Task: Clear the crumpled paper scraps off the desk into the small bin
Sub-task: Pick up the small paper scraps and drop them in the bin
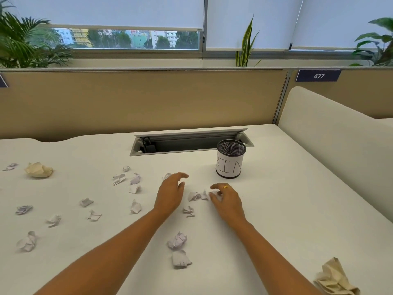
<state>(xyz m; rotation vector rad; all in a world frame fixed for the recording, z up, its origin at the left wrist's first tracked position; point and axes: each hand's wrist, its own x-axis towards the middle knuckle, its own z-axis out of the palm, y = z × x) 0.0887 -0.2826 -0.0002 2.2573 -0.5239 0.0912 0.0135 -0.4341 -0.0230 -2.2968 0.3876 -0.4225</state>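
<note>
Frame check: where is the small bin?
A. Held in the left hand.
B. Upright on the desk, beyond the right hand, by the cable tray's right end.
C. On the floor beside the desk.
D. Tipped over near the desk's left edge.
B: the mesh bin labelled BIN stands upright on the desk, past the right hand, which pinches a paper scrap, at the right end of the open cable tray.
</note>
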